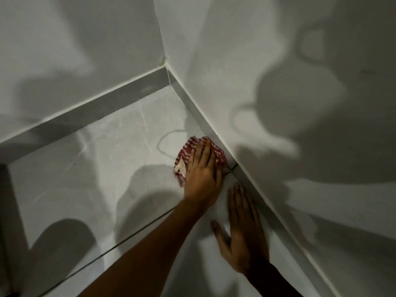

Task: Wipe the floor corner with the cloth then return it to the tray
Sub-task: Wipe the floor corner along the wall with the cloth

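Two stages are judged unfinished: the cloth (182, 156) is pressed to the floor (107, 159) by the flat left hand (203, 175), right hand (244, 232) spread alongside; no tray is seen.

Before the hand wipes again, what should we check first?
1. Cloth held down: ok, the left hand presses it flat on the floor.
2. Cloth at the corner: not ok, it lies short of it, against the right skirting.
3. Right hand steady: ok, flat on the floor, apart from the cloth.
4. Tray ready: cannot tell, none is in view.
5. Corner clean: cannot tell, shadows cover the tiles.
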A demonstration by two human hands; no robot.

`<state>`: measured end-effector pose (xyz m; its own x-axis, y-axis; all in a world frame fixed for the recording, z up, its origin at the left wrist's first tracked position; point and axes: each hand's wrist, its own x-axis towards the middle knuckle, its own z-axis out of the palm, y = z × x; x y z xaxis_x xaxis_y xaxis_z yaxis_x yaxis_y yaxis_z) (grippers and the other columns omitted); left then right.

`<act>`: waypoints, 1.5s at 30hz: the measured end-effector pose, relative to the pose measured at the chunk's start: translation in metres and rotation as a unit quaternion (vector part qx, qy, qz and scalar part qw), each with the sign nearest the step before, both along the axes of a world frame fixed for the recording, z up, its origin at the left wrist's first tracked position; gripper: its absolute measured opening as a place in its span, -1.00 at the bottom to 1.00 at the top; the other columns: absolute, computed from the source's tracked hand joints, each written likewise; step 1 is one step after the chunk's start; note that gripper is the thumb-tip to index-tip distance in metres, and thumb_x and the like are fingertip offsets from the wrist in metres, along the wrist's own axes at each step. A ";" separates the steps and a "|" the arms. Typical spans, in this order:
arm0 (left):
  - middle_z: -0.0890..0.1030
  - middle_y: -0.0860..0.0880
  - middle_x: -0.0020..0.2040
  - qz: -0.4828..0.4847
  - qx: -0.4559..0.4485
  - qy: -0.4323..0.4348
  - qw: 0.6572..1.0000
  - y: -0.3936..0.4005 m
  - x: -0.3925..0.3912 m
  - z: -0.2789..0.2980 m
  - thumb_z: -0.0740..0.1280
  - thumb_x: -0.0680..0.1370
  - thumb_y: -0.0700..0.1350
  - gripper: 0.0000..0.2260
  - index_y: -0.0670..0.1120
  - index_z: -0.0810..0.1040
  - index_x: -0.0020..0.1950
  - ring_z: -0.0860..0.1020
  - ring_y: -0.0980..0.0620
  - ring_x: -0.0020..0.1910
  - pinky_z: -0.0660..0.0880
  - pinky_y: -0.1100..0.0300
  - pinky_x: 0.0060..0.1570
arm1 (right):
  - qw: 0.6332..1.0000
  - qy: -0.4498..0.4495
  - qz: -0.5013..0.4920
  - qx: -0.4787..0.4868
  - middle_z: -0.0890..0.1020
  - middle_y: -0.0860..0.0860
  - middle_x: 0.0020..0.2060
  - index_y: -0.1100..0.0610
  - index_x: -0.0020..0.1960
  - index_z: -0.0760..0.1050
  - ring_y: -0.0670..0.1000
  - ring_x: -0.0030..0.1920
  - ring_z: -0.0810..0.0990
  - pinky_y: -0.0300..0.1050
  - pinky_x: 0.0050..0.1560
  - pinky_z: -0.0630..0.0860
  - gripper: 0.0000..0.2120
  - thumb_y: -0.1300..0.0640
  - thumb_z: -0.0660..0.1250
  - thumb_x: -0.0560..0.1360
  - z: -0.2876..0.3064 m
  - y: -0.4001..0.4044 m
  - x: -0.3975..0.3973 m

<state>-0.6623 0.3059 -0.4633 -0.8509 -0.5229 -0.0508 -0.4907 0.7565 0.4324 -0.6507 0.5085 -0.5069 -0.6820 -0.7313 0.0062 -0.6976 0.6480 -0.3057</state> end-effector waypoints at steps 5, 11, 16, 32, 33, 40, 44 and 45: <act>0.23 -0.09 0.73 -0.149 -0.065 -0.042 0.986 -0.005 0.036 0.003 0.11 0.72 0.12 -0.44 -0.07 0.27 0.70 0.12 -0.06 0.74 0.04 -0.06 0.73 | 1.000 0.003 0.004 -0.012 0.13 0.11 0.83 0.20 0.81 0.06 0.13 0.82 0.16 0.15 0.77 0.25 -0.13 -0.32 0.17 0.73 0.000 0.001 0.000; 0.23 -0.33 0.67 0.017 -0.023 -0.024 0.999 -0.022 -0.015 0.019 0.30 0.64 -0.15 -0.46 -0.25 0.37 0.62 0.17 -0.35 0.67 0.16 -0.15 0.69 | 1.000 -0.005 0.012 -0.028 0.04 0.05 0.85 0.18 0.82 0.03 0.11 0.84 0.08 0.09 0.81 0.17 -0.15 -0.28 0.17 0.73 -0.005 0.002 -0.003; 0.46 -0.31 0.56 -0.086 -0.035 0.078 0.993 -0.003 0.028 -0.001 0.34 0.68 -0.14 -0.57 -0.24 0.51 0.54 0.43 -0.29 0.56 0.44 -0.13 0.53 | 0.999 -0.002 0.007 -0.035 0.12 0.08 0.83 0.19 0.81 0.07 0.12 0.83 0.14 0.13 0.78 0.23 -0.19 -0.25 0.15 0.73 -0.003 0.002 -0.002; 0.57 -0.06 0.52 -0.031 0.009 0.084 0.996 -0.010 0.021 0.004 0.33 0.70 0.02 -0.68 -0.06 0.69 0.37 0.42 -0.08 0.61 0.43 -0.05 0.55 | 1.000 -0.002 -0.006 -0.023 0.12 0.08 0.83 0.17 0.82 0.04 0.11 0.82 0.15 0.05 0.81 0.15 -0.18 -0.31 0.07 0.74 -0.001 0.003 0.000; 0.58 -0.07 0.52 -0.001 0.025 0.088 0.996 -0.006 0.017 0.004 0.36 0.68 0.01 -0.69 -0.06 0.70 0.36 0.43 -0.09 0.60 0.44 -0.07 0.55 | 1.000 0.001 -0.004 -0.022 0.13 0.08 0.83 0.17 0.82 0.05 0.11 0.82 0.15 0.07 0.81 0.17 -0.18 -0.31 0.07 0.74 -0.001 0.003 0.000; 0.45 -0.05 0.62 -0.067 -0.043 0.065 0.995 0.012 0.033 -0.004 0.28 0.71 0.07 -0.61 -0.01 0.57 0.51 0.32 -0.12 0.67 0.35 -0.17 0.60 | 0.999 0.021 -0.006 -0.038 0.22 0.12 0.80 0.20 0.81 0.10 0.12 0.80 0.23 0.12 0.78 0.24 -0.18 -0.29 0.12 0.74 -0.004 0.003 0.000; 0.56 -0.06 0.53 -0.074 -0.115 0.107 0.985 -0.014 0.034 -0.009 0.22 0.75 0.02 -0.65 -0.04 0.64 0.45 0.42 -0.10 0.61 0.30 -0.19 0.60 | 0.999 0.011 -0.011 -0.041 0.20 0.10 0.81 0.17 0.81 0.09 0.11 0.81 0.19 0.09 0.80 0.19 -0.18 -0.30 0.12 0.74 -0.003 0.002 0.000; 0.56 -0.05 0.54 -0.042 -0.111 0.099 0.988 -0.013 0.028 -0.008 0.20 0.75 0.02 -0.64 -0.03 0.63 0.46 0.41 -0.10 0.62 0.28 -0.18 0.61 | 0.999 0.011 -0.011 -0.043 0.19 0.09 0.81 0.17 0.81 0.09 0.10 0.82 0.18 0.06 0.81 0.16 -0.18 -0.30 0.12 0.74 -0.004 0.002 0.000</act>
